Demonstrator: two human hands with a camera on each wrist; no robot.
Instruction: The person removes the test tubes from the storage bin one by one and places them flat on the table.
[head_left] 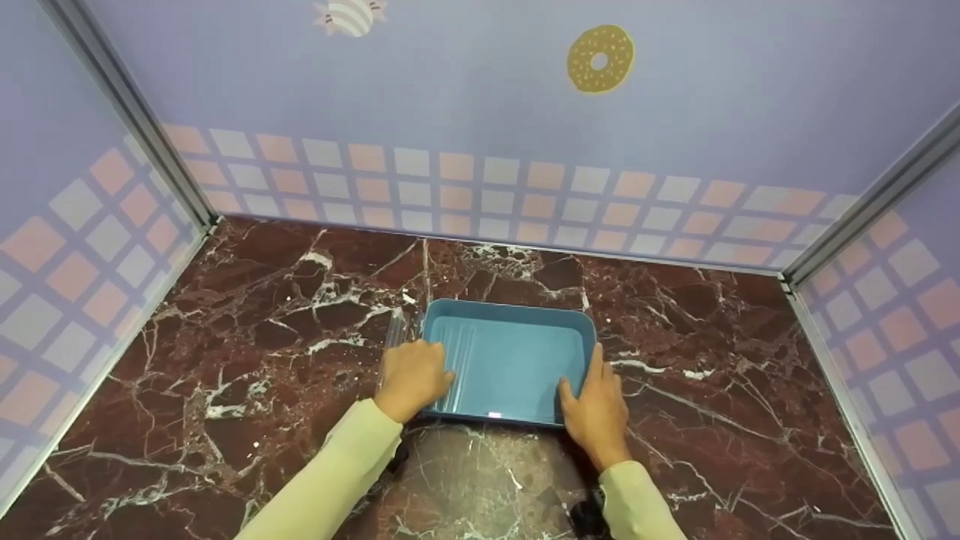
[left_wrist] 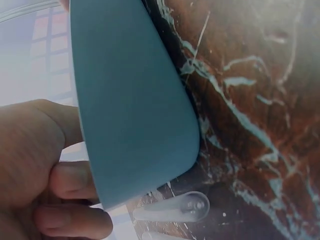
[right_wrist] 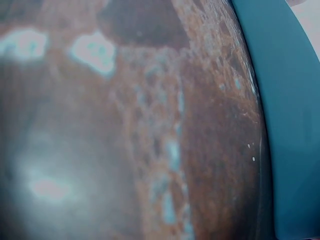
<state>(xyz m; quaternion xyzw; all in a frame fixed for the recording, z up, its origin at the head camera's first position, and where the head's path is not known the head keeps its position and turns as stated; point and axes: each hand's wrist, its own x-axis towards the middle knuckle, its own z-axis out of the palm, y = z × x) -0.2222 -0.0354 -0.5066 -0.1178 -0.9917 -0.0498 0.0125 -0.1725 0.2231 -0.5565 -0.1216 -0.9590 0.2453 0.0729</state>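
Pale sleeves [head_left: 322, 480] come nearest us. Our left hand [head_left: 412, 379] grips one end wall of the blue tray [head_left: 517, 367], fingers curled at its rim; our right hand [head_left: 598, 409] pinches the opposite wall, thumb inside. Between both grips, the tray spans the marbled tabletop [head_left: 750, 450]. Beside the left grip, outside the tray, we see clear round-ended pieces [left_wrist: 175, 209].

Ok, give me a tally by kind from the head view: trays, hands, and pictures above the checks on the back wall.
Blue tray: 1
Hands, left hand and right hand: 2
Wall pictures, doughnut and striped sweet: 2
Total: 5
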